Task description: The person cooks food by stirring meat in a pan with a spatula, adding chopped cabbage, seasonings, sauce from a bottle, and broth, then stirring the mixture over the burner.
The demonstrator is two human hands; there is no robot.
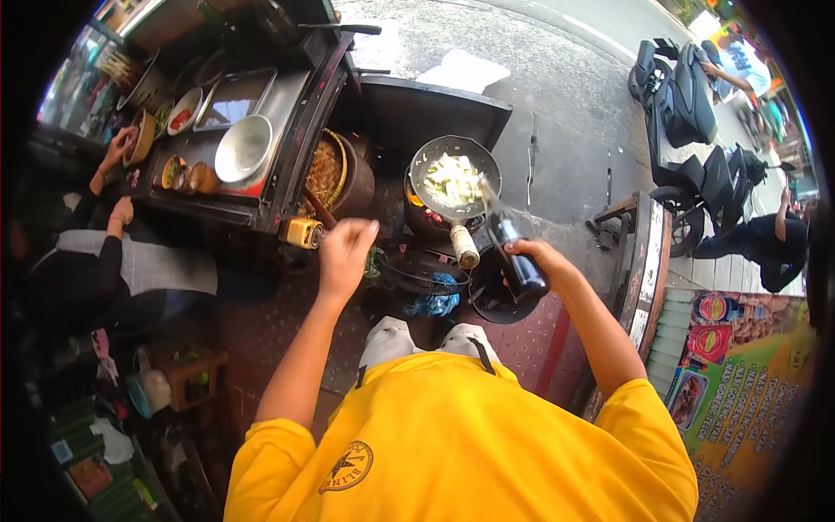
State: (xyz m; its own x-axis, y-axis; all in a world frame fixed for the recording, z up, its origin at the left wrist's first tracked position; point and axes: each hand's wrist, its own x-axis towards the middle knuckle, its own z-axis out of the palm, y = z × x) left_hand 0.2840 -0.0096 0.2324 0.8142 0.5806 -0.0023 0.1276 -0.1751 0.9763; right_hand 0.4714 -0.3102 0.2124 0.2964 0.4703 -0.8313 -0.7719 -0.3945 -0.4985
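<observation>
My right hand (541, 259) grips a dark glass bottle (515, 252), tilted with its neck at the near right rim of a wok (456, 209). Pale and greenish chopped food (452, 178) lies in the wok, which sits over a burning stove (417, 204). The wok's wrapped handle (464, 247) points toward me, with neither hand on it. My left hand (346, 257) is raised left of the wok, fingers curled together; whether anything is inside them is hidden. Just beside it are a yellow tin (303, 232) and a wooden handle (319, 207) leaning from a noodle basket (327, 170).
At left, a cart counter (291, 96) holds a white bowl (243, 148); another person's hands (122, 148) are behind it. A wooden bench (642, 270) stands right, motorbikes (696, 183) beyond. A blue plastic bag (435, 297) and a dark pan (504, 304) are below the stove.
</observation>
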